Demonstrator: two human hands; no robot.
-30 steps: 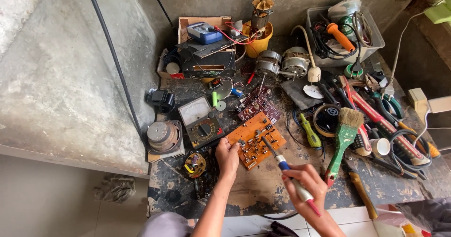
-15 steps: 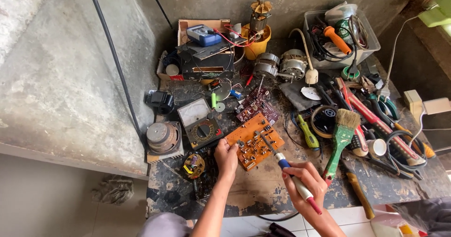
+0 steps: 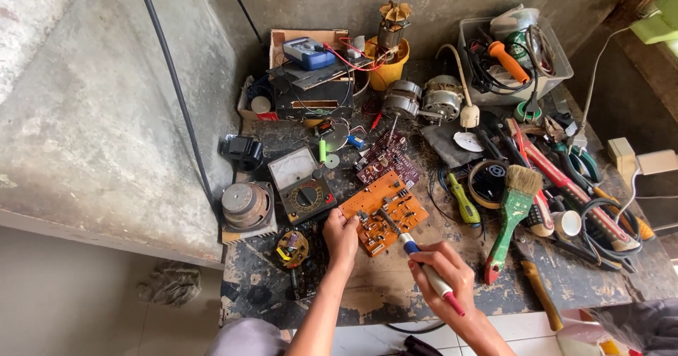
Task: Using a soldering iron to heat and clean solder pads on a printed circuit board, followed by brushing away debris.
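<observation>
Soldering step in hand: left hand (image 3: 341,234) clamps orange circuit board (image 3: 384,212) near bench (image 3: 381,292) front edge, right hand (image 3: 443,275) gripping soldering iron (image 3: 413,251), tip on board; next move likely needs steady contact.

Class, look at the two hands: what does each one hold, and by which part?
The right hand grips a soldering iron by its handle, tip on the orange circuit board. The left hand pins that board at its near left edge.

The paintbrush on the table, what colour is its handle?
Green. The paintbrush has a green handle and pale bristles, seen in the head view.
</observation>
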